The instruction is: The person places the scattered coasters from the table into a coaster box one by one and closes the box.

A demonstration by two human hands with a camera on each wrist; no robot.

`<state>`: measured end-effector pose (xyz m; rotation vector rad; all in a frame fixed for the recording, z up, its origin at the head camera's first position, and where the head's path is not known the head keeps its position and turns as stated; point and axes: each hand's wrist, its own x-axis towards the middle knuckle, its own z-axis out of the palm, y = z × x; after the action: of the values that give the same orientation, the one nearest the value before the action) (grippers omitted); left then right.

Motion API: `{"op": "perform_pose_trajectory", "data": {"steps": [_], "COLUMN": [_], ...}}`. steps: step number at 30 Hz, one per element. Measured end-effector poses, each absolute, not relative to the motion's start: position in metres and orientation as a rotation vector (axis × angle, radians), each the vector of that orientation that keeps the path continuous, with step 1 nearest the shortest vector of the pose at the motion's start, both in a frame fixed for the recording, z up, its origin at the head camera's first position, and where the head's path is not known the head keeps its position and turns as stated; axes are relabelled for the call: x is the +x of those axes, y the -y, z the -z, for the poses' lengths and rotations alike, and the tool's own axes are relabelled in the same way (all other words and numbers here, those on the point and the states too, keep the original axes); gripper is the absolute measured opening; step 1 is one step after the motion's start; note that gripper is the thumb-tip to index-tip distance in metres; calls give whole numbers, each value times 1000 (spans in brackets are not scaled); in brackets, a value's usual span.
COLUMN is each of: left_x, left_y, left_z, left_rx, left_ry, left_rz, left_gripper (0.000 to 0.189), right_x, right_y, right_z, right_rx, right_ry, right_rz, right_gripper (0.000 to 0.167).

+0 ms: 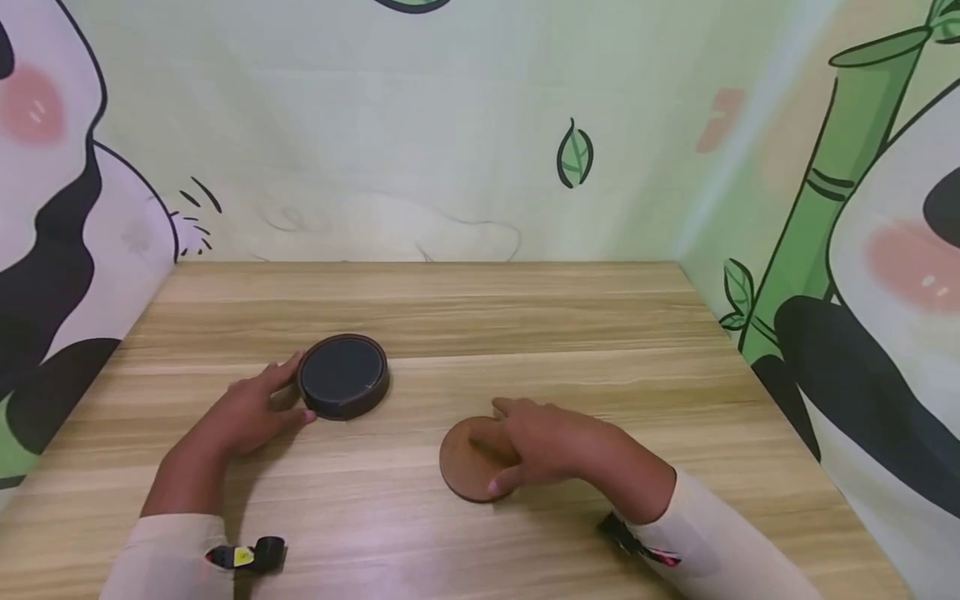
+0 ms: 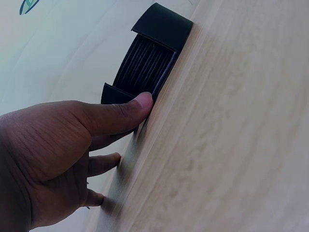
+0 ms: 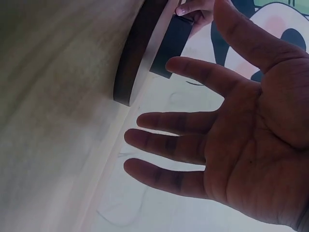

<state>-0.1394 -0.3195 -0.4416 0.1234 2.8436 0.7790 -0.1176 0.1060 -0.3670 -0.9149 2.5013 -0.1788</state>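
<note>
A round black coaster holder (image 1: 343,375) stands on the table, left of the middle. In the left wrist view, stacked dark coasters (image 2: 146,63) show through the gap in its side wall. My left hand (image 1: 258,408) grips the holder's left side, its thumb at the near edge and a finger farther back. A round brown coaster (image 1: 468,467) lies flat, nearer to me and to the right of the holder. My right hand (image 1: 543,442) is over the coaster's right part with fingers spread. In the right wrist view its fingers look straight, apart from the coaster edge (image 3: 133,63).
The wood-grain table (image 1: 420,533) ends at a pale green wall (image 1: 360,150) at the back. Panda and bamboo drawings cover the side walls. Each sleeve carries a small black wrist device (image 1: 266,554).
</note>
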Motion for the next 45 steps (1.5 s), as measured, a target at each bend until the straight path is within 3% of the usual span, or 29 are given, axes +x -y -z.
{"op": "perform_pose_trajectory", "data": {"steps": [5, 14, 22, 45], "left_x": [-139, -139, -138, -140], "left_y": [320, 322, 323, 320], "left_z": [441, 439, 438, 441], "left_rx": [123, 113, 105, 108], "left_ry": [-2842, -2835, -2820, -2814], "left_rz": [-771, -777, -789, -791], "left_gripper": [105, 107, 107, 108], "right_x": [-112, -110, -115, -118], "right_y": [-109, -114, -115, -103], "right_z": [372, 381, 388, 391], "right_rx": [-875, -893, -923, -1020], "right_ry": [-2531, -2496, -2438, -2478], "right_rz": [201, 334, 373, 298], "right_gripper": [72, 90, 81, 83]}}
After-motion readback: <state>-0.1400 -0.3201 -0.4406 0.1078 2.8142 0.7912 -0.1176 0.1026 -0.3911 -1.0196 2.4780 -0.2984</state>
